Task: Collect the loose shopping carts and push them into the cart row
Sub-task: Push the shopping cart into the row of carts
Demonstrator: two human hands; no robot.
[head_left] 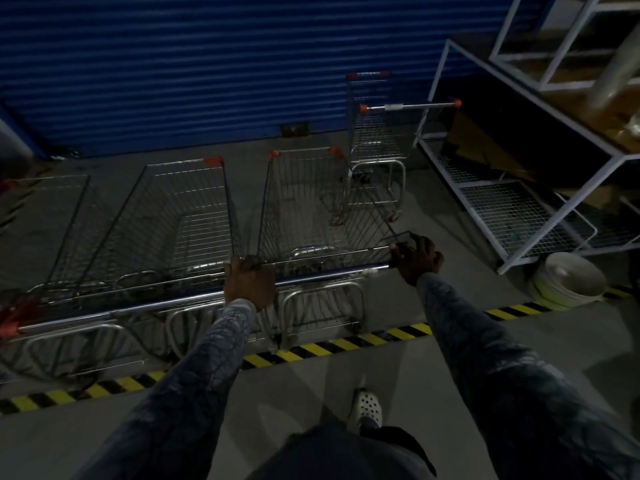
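A wire shopping cart [311, 209] with orange corner caps stands right in front of me, facing a blue shutter. My left hand [247, 282] grips the left end of its handle bar [329, 273]. My right hand [415, 259] grips the bar's right end at the basket corner. To its left a second cart [180, 216] stands alongside, and a third cart [45, 216] shows partly at the far left. Another cart [377, 133] stands further ahead on the right, turned the other way.
A blue roller shutter [207, 64] closes the far side. White metal shelving [519, 188] with cardboard runs along the right. A pale bucket [568, 282] sits on the floor by it. Yellow-black hazard tape [311, 349] crosses the concrete floor under the carts' rear wheels.
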